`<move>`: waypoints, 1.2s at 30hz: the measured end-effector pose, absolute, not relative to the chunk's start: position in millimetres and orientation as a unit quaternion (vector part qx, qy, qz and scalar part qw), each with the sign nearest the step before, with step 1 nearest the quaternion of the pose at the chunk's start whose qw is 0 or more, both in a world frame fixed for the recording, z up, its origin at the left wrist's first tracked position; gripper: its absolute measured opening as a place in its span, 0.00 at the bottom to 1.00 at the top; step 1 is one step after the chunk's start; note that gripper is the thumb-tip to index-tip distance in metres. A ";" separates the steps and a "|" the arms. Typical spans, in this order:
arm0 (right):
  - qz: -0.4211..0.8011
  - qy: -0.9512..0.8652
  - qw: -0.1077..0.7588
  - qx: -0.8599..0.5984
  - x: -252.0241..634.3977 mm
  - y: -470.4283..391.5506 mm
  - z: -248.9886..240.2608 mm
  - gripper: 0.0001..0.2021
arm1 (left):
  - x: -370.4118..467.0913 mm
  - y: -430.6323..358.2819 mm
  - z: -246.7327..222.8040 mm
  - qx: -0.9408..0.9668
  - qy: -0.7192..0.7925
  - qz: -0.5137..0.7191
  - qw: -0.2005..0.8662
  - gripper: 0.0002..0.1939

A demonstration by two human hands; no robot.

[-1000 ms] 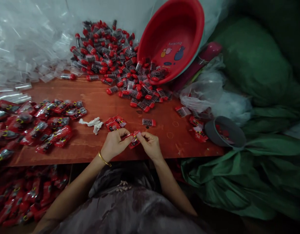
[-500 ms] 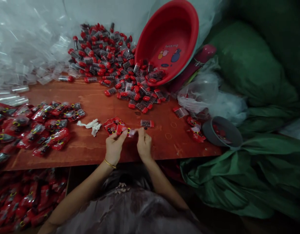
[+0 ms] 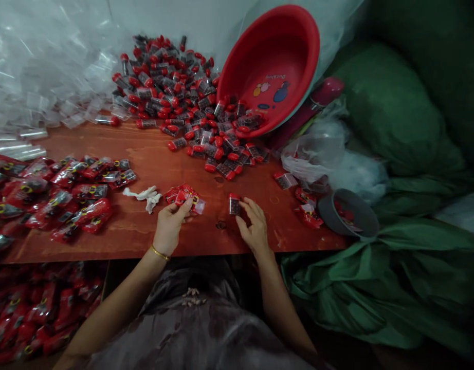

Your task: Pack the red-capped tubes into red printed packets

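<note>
My left hand (image 3: 170,226), with a gold bracelet at the wrist, pinches a red printed wrapper with a clear end (image 3: 198,206). Flat red wrappers (image 3: 179,192) lie on the table just behind those fingers. To the right, my right hand (image 3: 254,224) has its fingers apart beside a small clear container with a red cap (image 3: 234,204), its fingertips at the container's right side. That container stands out alone on the reddish wooden table (image 3: 144,154). A crumpled white scrap (image 3: 146,197) lies left of the wrappers.
A large pile of red-capped containers (image 3: 163,82) spills beside a tilted red basin (image 3: 275,61). Wrapped red packets (image 3: 71,195) cover the left side. At the right are a grey bowl (image 3: 348,234), plastic bags (image 3: 317,149) and green cloth (image 3: 360,288). Clear plastic pieces (image 3: 36,67) fill the back left.
My right hand has moved right, away from the wrapper, and opened beside the lone container, which is turned and shifted slightly. My left hand has moved slightly left, still holding the wrapper.
</note>
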State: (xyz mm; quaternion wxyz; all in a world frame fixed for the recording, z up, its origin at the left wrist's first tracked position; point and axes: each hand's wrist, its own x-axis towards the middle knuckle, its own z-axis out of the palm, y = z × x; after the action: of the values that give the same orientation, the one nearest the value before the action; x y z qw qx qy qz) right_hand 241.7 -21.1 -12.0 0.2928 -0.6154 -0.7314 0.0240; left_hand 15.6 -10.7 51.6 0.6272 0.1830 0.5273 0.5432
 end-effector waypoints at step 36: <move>0.571 -0.479 0.375 -0.551 152.8 -60.1 49.1 0.15 | -36.4 -4.8 44.5 0.331 0.442 0.453 0.699 0.19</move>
State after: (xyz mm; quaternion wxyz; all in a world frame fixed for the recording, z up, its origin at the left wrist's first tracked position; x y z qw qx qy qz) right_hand 152.8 -60.1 49.1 0.3752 -0.5509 -0.4791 0.5712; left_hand -36.4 -4.8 44.5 0.6995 0.3311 0.4424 0.4533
